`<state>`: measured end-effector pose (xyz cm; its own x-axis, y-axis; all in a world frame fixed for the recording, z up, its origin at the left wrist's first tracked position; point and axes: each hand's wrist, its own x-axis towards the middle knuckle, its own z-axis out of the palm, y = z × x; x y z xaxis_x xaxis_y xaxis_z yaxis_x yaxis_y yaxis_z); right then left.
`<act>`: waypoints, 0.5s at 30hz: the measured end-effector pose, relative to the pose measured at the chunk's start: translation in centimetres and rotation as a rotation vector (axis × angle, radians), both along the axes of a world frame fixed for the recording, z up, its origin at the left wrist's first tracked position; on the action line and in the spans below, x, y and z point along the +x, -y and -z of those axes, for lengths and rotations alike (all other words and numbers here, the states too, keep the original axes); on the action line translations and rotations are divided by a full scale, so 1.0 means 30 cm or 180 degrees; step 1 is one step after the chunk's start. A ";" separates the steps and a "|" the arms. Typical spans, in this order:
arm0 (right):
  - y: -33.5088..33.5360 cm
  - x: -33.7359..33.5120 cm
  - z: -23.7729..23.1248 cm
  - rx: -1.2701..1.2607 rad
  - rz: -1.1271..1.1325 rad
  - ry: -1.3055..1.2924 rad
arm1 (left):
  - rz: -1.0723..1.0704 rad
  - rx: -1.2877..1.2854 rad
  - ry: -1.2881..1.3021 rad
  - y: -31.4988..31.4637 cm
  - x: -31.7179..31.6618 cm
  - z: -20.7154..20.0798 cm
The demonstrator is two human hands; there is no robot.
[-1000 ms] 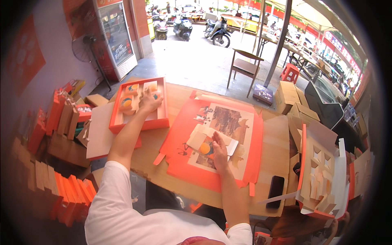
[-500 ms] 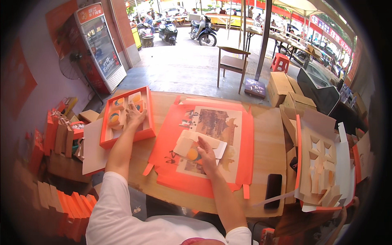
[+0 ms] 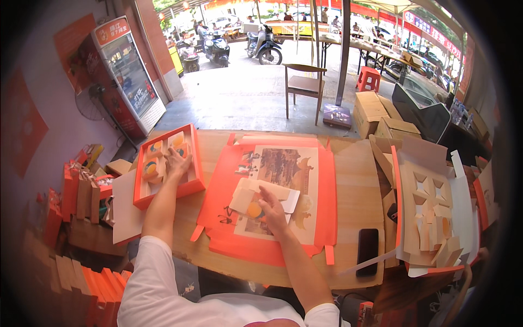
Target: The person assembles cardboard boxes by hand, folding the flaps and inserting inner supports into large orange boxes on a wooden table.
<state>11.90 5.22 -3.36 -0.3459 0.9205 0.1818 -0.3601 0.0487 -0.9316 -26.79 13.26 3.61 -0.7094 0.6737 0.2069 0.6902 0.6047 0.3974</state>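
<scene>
My left hand (image 3: 177, 164) reaches into an open red box (image 3: 198, 182) on the left of the table, its fingers bent around a small cream box (image 3: 181, 149) with an orange and blue print. Several similar small boxes, such as one small printed box (image 3: 151, 168), stand beside it. My right hand (image 3: 274, 211) has its fingers extended over a flat cream carton (image 3: 243, 197) with an orange circle; its fingertips lie on the carton's top side. Under that carton is a flat red sheet (image 3: 326, 218) with a printed picture in its middle.
A black phone (image 3: 368, 248) lies at the table's front right. Beyond it stands an open box with a cut-out tray (image 3: 427, 199), with another person's hand (image 3: 482, 255) at its edge. Cardboard boxes (image 3: 372, 113), a chair (image 3: 305, 83) and a glass-door fridge (image 3: 131, 76) stand around.
The view has shifted slightly. My left hand stays over the small box in the red box, and my right hand stays over the flat carton with little visible movement.
</scene>
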 end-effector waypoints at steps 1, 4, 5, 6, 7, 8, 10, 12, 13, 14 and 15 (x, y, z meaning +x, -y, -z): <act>0.006 0.000 -0.009 -0.0045 -0.0013 0.0008 | -0.0027 -0.0015 0.0008 0.000 -0.003 -0.003; -0.005 0.001 -0.003 -0.0136 -0.0107 -0.0011 | 0.0045 -0.0107 0.0012 -0.011 -0.037 -0.007; 0.000 0.000 -0.007 -0.0184 -0.0120 -0.0038 | 0.0094 -0.0146 0.0017 -0.014 -0.053 -0.001; -0.002 0.006 -0.024 -0.0208 -0.0108 -0.0059 | 0.0075 -0.0182 0.0035 -0.016 -0.043 -0.007; -0.003 0.013 -0.031 -0.0230 -0.0080 -0.0087 | 0.0073 -0.0216 0.0047 -0.017 -0.018 -0.028; -0.002 0.015 -0.024 -0.0260 -0.0075 -0.0144 | 0.0072 -0.0249 0.0060 -0.013 -0.005 -0.044; 0.001 0.014 -0.025 -0.0275 -0.0096 -0.0127 | 0.0124 -0.0316 0.0188 -0.005 -0.019 -0.070; 0.006 0.014 -0.039 -0.0337 -0.0153 -0.0100 | 0.0202 -0.0341 0.0251 -0.002 -0.033 -0.082; 0.004 0.014 -0.035 -0.0297 -0.0147 -0.0078 | 0.0239 -0.0368 0.0196 0.003 -0.034 -0.082; 0.001 0.014 -0.028 -0.0256 -0.0136 -0.0055 | 0.0280 -0.0395 0.0142 0.006 -0.033 -0.082; -0.002 0.012 -0.030 -0.0209 -0.0123 -0.0041 | 0.0305 -0.0380 0.0053 0.008 -0.032 -0.083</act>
<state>12.26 5.27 -2.45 -0.3795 0.9166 0.1260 -0.3724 -0.0267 -0.9277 -27.74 13.02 6.10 -0.6433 0.7577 0.1101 0.7410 0.5799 0.3384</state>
